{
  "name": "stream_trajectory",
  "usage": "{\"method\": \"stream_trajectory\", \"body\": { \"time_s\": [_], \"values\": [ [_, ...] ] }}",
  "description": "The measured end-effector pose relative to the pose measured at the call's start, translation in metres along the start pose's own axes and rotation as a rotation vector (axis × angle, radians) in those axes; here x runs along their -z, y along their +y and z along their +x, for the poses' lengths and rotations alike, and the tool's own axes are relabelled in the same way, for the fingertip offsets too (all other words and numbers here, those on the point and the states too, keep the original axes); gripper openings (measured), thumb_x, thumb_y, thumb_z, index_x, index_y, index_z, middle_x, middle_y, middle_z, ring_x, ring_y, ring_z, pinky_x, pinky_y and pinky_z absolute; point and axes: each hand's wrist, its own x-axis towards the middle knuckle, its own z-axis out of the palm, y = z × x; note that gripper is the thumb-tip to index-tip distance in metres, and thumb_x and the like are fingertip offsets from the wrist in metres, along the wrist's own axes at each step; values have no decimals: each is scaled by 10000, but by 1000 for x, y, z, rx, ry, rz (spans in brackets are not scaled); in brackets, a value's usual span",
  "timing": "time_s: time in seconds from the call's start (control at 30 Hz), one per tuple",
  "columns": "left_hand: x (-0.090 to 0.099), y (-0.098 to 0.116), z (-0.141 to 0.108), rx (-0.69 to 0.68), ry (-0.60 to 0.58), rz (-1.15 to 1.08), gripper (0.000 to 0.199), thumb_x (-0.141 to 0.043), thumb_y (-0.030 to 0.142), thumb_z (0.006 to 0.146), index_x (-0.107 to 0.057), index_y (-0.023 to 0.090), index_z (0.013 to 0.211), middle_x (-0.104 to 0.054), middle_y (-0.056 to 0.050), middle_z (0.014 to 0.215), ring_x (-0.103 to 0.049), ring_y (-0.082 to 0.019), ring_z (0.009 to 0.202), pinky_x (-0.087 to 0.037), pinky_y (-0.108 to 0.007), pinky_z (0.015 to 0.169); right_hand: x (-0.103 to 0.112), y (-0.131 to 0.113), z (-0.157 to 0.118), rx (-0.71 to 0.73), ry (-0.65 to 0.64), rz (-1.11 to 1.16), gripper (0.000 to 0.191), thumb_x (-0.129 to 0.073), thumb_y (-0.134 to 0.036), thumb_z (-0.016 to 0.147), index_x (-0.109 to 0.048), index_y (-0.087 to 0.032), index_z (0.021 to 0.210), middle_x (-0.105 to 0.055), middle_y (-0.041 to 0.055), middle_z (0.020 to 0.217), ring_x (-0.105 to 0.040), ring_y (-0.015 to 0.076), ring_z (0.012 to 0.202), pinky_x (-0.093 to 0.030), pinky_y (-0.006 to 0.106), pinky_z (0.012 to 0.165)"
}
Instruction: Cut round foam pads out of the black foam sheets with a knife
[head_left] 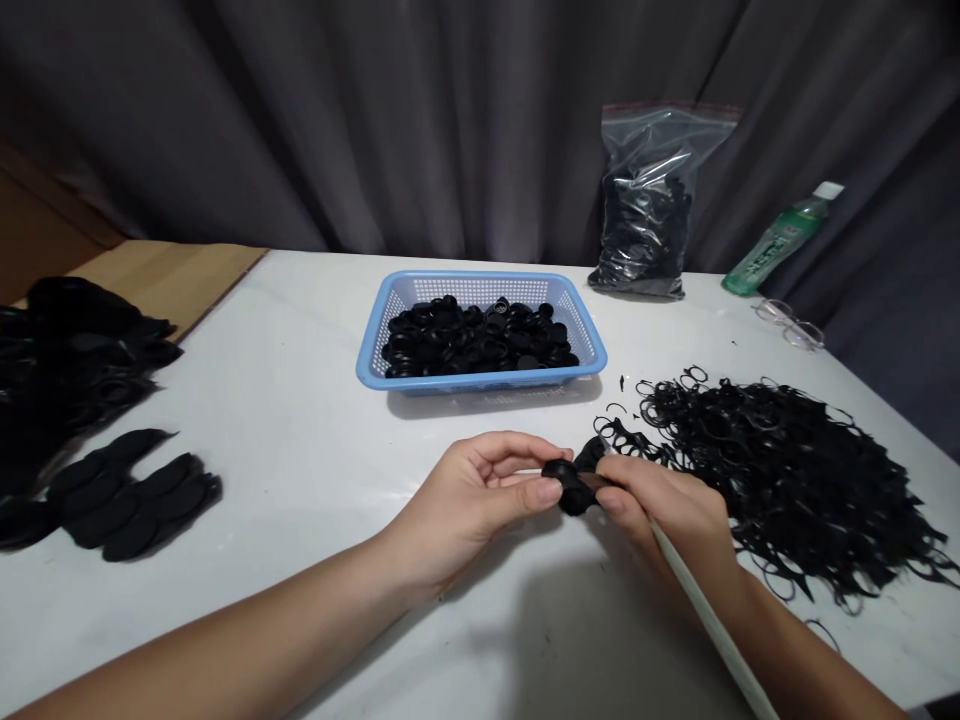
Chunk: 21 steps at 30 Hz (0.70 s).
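My left hand (480, 490) pinches a small round black rubber-like piece (574, 492) between thumb and fingertips, above the white table. From the right, my right hand (675, 510) meets the same piece, its thumb and fingers closed around a slim tool with a long pale shaft (709, 615). The shaft runs down past my wrist toward the bottom edge. At the fingertips a brownish part touches or lies just beside the black piece; its exact kind is hidden. More black material shows just behind, between the hands.
Ahead stands a blue basket (480, 383) of black caps. Right lies a heap of black ring-shaped scraps (795, 480); left are joined black discs (135, 495) and a dark pile (67, 360). Behind are a zip bag (645, 220), a green bottle (780, 245), and glasses (791, 325).
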Motion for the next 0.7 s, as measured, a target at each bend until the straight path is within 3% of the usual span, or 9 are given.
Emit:
{"method": "stream_trajectory", "body": {
  "time_s": [0.33, 0.5, 0.7],
  "values": [
    [0, -2, 1, -3, -23, 24, 163, -809, 151, 691, -742, 221, 822, -761, 15, 883, -690, -74, 769, -534, -159, 738, 2, -4, 2, 0, -28, -19, 357, -360, -331, 1000, -617, -164, 817, -600, -3, 612, -542, 97, 513, -385, 211, 522],
    [-1, -1, 1, 4, -21, 24, 165, -812, 140, 682, -740, 212, 811, -761, 11, 874, -690, -74, 772, -534, -154, 736, 1, -2, 2, 22, 5, -6, 301, -399, -300, 986, -617, -167, 828, -601, -13, 601, -544, 90, 499, -391, 200, 511],
    [-1, 0, 1, 3, -18, 12, 166, -810, 132, 683, -736, 212, 808, -760, 14, 896, -685, -67, 764, -532, -149, 729, 1, 0, 2, -55, 52, 33, 275, -408, -283, 970, -623, -174, 835, -616, -6, 630, -544, 100, 510, -424, 203, 521]
  ]
}}
